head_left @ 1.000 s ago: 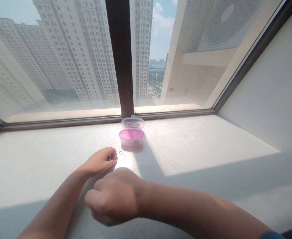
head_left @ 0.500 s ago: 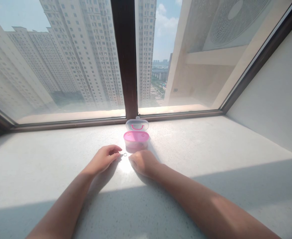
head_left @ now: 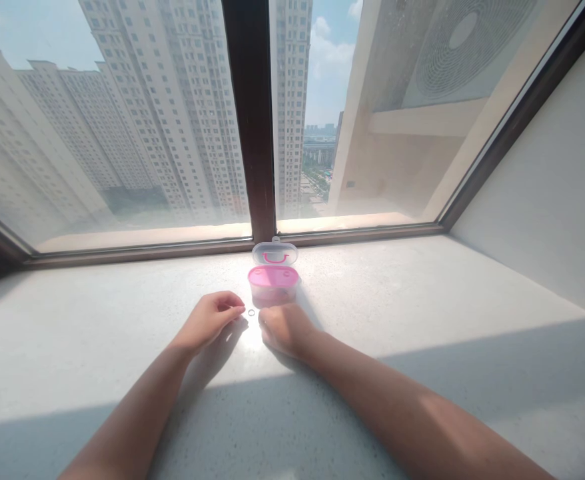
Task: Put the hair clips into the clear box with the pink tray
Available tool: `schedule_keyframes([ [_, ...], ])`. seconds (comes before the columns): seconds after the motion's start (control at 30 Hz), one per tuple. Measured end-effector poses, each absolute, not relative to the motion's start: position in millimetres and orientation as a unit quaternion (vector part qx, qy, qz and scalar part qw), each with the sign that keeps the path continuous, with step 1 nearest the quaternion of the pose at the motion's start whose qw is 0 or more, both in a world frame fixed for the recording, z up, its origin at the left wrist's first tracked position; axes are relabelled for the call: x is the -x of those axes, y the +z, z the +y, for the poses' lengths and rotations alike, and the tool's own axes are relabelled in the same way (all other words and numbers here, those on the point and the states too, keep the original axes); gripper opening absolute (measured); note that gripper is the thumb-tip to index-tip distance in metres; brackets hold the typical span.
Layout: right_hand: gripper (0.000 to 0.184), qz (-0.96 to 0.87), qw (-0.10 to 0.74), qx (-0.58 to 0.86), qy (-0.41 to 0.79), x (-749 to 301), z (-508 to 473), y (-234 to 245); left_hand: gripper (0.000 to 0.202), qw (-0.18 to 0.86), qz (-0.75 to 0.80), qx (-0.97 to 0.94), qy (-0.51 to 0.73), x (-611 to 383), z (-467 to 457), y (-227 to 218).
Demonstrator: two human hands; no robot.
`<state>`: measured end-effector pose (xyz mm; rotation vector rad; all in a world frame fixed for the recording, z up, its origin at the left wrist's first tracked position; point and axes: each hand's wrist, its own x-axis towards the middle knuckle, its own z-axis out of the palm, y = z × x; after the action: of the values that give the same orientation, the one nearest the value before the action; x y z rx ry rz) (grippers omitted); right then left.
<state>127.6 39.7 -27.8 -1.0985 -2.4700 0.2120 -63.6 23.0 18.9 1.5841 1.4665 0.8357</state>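
A small silvery ring (head_left: pixel 251 312) lies on the white sill between my two hands. To its left, my left hand (head_left: pixel 214 320) has its thumb and fingertips drawn together in a pinch; whatever they hold is too small to make out. On the ring's other side rests my right hand (head_left: pixel 286 328), fingers curled in, and its grip is hidden from view. Just behind the right hand stands a clear oval box with a pink inner tray (head_left: pixel 272 276). Its transparent lid (head_left: pixel 274 253), with a pink handle, is tilted up at the back.
The speckled white sill (head_left: pixel 122 333) carries bright sunlight and shadow bands. Behind the box rise a dark window frame (head_left: pixel 260 167) and glass panes. A white wall (head_left: pixel 547 220) bounds the right side. Tall buildings and an outdoor fan unit show outside.
The left thumb and fingertips have come closer together, where a small thin thing showed by them before. The ring stays between the hands. The view has shifted slightly.
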Motion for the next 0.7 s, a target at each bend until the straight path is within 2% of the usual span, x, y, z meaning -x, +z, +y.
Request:
schedule_keyframes([
  [0.17,0.012,-0.847,0.303,0.399,0.177,-135.0,37.7,-21.4,0.020,0.480,0.549,-0.568,0.383,55.8,20.3,17.8],
  [0.3,0.008,-0.803,0.384,0.374,0.259,-136.9,39.8,-23.6,0.028,0.527,0.537,-0.521,0.404,47.4,19.2,13.0],
  [0.4,0.007,-0.795,0.393,0.367,0.280,-136.4,40.2,-25.7,0.031,0.535,0.530,-0.530,0.391,40.6,17.1,12.4],
  [0.7,0.003,-0.793,0.394,0.331,0.326,-137.2,39.7,-24.4,0.021,0.493,0.540,-0.576,0.366,32.5,15.1,9.5],
])
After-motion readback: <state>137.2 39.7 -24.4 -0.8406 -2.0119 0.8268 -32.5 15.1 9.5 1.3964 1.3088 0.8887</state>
